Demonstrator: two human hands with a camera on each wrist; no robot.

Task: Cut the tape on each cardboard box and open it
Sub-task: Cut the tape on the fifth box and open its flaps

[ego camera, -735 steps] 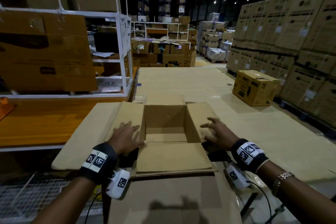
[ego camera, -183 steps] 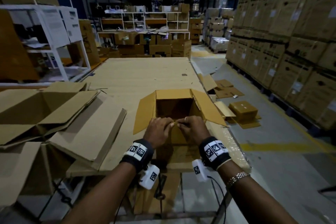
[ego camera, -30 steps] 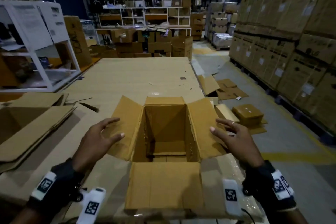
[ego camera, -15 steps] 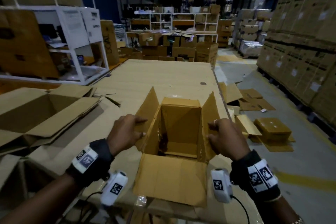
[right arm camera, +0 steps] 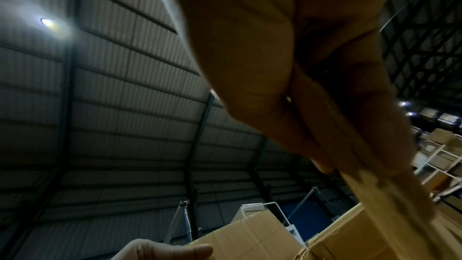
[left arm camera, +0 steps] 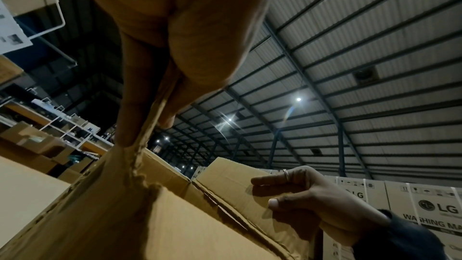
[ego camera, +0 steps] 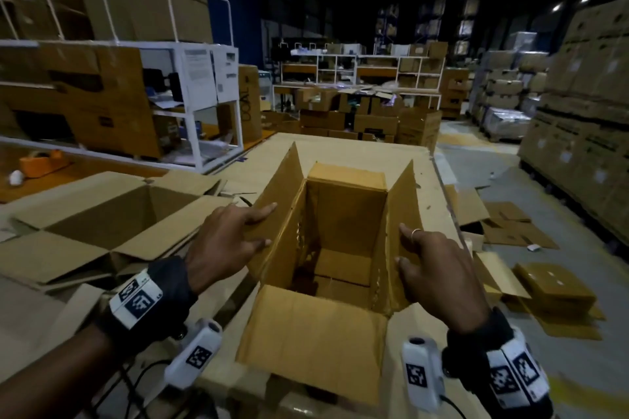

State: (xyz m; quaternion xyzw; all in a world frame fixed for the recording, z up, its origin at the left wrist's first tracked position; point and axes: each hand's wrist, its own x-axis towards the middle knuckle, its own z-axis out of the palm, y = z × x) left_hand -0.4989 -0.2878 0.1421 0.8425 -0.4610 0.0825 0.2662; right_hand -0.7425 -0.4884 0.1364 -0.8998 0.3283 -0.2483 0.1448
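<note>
An opened cardboard box (ego camera: 343, 214) stands in front of me on the cardboard-covered table (ego camera: 354, 150), empty inside, its near flap (ego camera: 313, 340) folded down toward me. My left hand (ego camera: 262, 226) pinches the raised left flap (ego camera: 282, 187) between thumb and fingers. My right hand (ego camera: 401, 243), a ring on one finger, grips the raised right flap (ego camera: 406, 194) the same way. The left wrist view shows my left hand (left arm camera: 145, 131) clamped on the flap's edge (left arm camera: 140, 165) and the right hand (left arm camera: 272, 193) across the box. In the right wrist view my right hand (right arm camera: 350, 165) pinches its flap. No knife is in view.
A second opened box (ego camera: 112, 224) lies left of my left arm. White shelving (ego camera: 204, 105) with cartons stands behind it, an orange tape dispenser (ego camera: 41, 163) on the bench beside. Flattened cartons (ego camera: 510, 231) litter the floor right of the table. Stacked LG cartons (ego camera: 585, 112) line the right wall.
A second ago both hands hovered open beside the spread side flaps. They have closed on the flaps and drawn them upright. The view has turned slightly left.
</note>
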